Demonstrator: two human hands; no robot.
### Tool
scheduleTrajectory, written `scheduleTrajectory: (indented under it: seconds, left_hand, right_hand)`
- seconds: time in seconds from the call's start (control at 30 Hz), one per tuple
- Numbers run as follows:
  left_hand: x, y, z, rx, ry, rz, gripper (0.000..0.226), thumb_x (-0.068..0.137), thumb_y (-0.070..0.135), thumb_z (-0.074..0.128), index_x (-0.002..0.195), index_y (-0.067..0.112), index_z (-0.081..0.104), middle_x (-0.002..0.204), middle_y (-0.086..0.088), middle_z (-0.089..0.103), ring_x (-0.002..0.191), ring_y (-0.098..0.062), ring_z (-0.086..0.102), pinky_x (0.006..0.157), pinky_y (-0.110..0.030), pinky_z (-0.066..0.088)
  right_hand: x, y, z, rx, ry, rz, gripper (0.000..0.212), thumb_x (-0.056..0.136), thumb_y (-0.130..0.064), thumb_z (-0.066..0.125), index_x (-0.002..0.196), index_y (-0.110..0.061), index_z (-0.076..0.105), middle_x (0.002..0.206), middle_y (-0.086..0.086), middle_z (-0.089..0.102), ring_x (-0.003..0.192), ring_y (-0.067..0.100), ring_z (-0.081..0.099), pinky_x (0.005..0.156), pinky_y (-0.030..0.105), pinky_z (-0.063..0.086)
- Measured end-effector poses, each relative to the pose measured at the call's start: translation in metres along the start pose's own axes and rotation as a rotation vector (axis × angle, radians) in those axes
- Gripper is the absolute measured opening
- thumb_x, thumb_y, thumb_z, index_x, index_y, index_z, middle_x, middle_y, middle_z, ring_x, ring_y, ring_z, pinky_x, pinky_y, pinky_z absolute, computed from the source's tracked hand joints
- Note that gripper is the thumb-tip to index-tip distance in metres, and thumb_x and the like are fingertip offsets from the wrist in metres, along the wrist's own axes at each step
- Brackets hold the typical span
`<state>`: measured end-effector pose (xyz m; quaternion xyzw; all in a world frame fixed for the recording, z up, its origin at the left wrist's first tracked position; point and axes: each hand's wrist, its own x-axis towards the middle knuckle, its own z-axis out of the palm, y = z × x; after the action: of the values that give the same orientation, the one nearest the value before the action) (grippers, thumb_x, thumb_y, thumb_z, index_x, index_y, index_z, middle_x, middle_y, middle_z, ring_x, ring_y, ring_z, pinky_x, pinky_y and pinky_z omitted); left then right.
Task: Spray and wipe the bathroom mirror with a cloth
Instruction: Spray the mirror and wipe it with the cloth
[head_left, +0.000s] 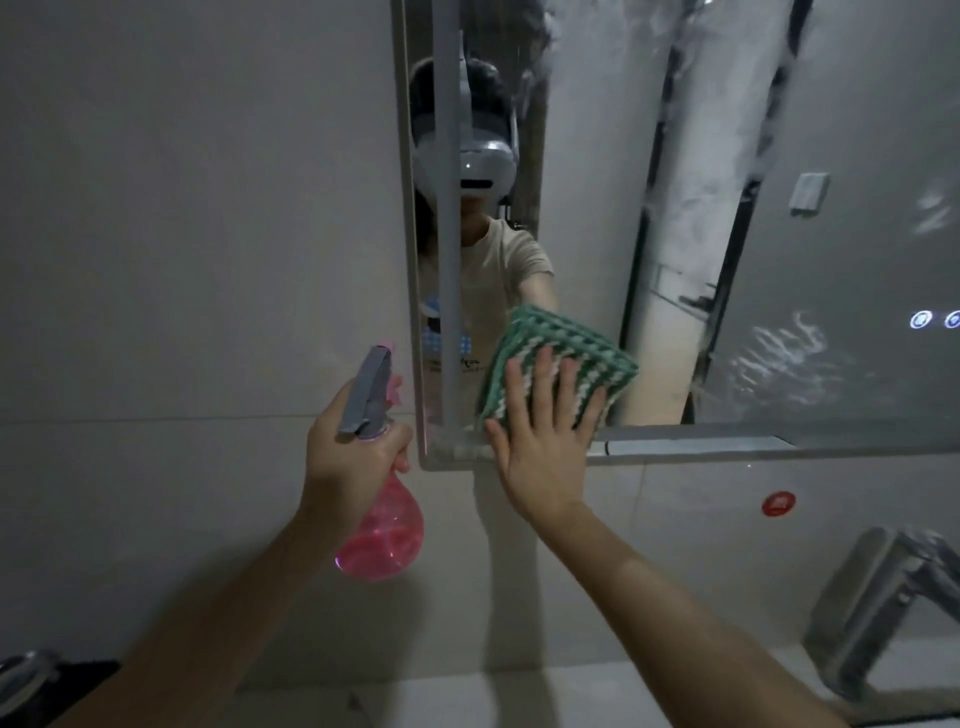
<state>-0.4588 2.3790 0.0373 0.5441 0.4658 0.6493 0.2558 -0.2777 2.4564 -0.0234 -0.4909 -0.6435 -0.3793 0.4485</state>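
1. Mirror (779, 218) on far wall, streaked with spray at right.
2. Green-and-white cloth (558, 358) pressed on lower left corner under right hand (545, 436), fingers spread flat.
3. Pink spray bottle (382, 499) gripped by left hand (348, 452), fingers curled round neck.
4. Risked leaving right-side streaks unwiped.

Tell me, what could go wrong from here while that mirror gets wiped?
Foam streaks remain across the wall-mounted bathroom mirror far from the green-and-white woven cloth, so patches might dry unwiped. The right hand presses it with flat fingers; it could slip off. The left hand holds the pink plastic spray bottle tilted, possibly dripping.
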Motion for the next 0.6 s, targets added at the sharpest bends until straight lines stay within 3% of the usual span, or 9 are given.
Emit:
scheduleTrajectory:
  seconds: [0.17,0.27,0.4,0.53,0.6]
  left_hand:
    - [-0.002,-0.007,-0.014,0.024,0.048,0.010,0.018,0.078,-0.012,0.061,0.087,0.003,0.057,0.070,-0.005,0.055,0.045,-0.014,0.049,0.046,-0.025,0.043]
    - [-0.001,-0.011,-0.010,0.005,0.055,-0.012,0.021,0.075,-0.009,0.062,0.080,0.011,0.057,0.068,-0.011,0.053,0.049,-0.021,0.047,0.047,-0.029,0.041]
    - [-0.005,-0.009,0.003,-0.009,0.027,-0.010,0.025,0.065,0.007,0.056,0.086,0.020,0.058,0.058,-0.016,0.045,0.051,-0.024,0.044,0.049,-0.034,0.039]
    - [-0.017,-0.013,0.028,-0.079,0.016,-0.014,0.026,0.070,-0.006,0.064,0.081,0.017,0.057,0.048,0.002,0.047,0.044,-0.017,0.043,0.046,-0.029,0.039]
    - [-0.023,-0.015,0.044,-0.085,-0.001,-0.035,0.029,0.075,-0.015,0.063,0.076,0.013,0.054,0.044,0.001,0.048,0.039,-0.012,0.042,0.046,-0.030,0.038]
  right_hand:
    - [-0.018,-0.039,0.014,-0.033,-0.022,-0.269,0.061,0.100,-0.048,0.034,0.152,-0.024,0.013,0.160,0.005,-0.005,0.147,0.026,0.002,0.116,0.055,0.000]
    - [-0.014,-0.036,0.013,-0.065,-0.022,-0.343,0.058,0.099,-0.050,0.036,0.151,-0.028,0.021,0.161,0.003,0.004,0.147,0.023,0.004,0.117,0.053,0.001]
    - [-0.002,-0.002,0.007,-0.089,0.011,-0.481,0.055,0.098,-0.053,0.038,0.148,-0.034,0.028,0.155,-0.005,0.023,0.144,0.018,0.017,0.116,0.050,0.008]
    - [0.003,0.045,-0.004,-0.129,0.056,-0.354,0.057,0.098,-0.054,0.038,0.150,-0.032,0.025,0.158,-0.002,0.020,0.146,0.019,0.015,0.116,0.053,0.009]
    - [0.000,0.071,-0.011,-0.140,0.060,-0.265,0.059,0.099,-0.054,0.036,0.151,-0.031,0.021,0.160,-0.001,0.011,0.146,0.020,0.012,0.116,0.054,0.009]
